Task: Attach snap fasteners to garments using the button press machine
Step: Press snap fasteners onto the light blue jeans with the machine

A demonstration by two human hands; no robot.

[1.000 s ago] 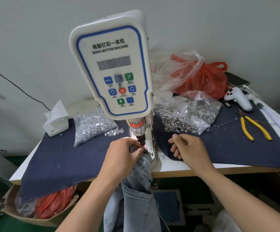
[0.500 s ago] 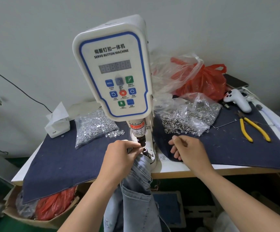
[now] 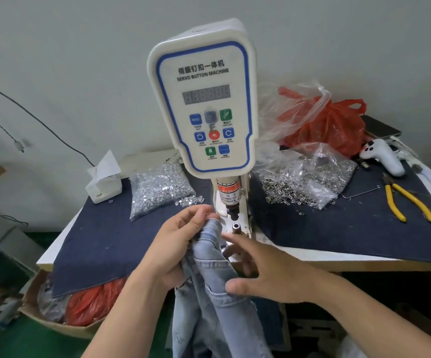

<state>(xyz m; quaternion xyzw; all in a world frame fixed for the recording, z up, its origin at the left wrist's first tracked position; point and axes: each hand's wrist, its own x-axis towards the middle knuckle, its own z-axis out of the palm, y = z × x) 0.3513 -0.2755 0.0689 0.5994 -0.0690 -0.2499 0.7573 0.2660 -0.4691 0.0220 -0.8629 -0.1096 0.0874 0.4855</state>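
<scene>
A white servo button machine [image 3: 209, 107] stands at the table's front edge, its black punch [image 3: 233, 211] raised above the bare metal die [image 3: 235, 226]. A light blue denim garment [image 3: 214, 301] hangs down in front of the table. My left hand [image 3: 175, 244] grips the garment's top edge, just left of the die. Spread wide, my right hand [image 3: 258, 272] reaches across the denim, fingers touching its right side and thumb lying on the fabric below. Clear bags of silver snap parts lie left [image 3: 157, 187] and right [image 3: 309, 179] of the machine.
A dark blue cloth [image 3: 364, 228] covers the table. Yellow-handled pliers [image 3: 402, 200], a white handheld controller [image 3: 382, 156], a phone and a red plastic bag [image 3: 330, 125] lie at the right. A white tissue box [image 3: 103, 182] stands at the left. A cardboard box with red bags sits under the table.
My left hand pulled the denim edge off the die toward the left, leaving the die bare. My right hand left the table and came over to the garment, fingers spread.
</scene>
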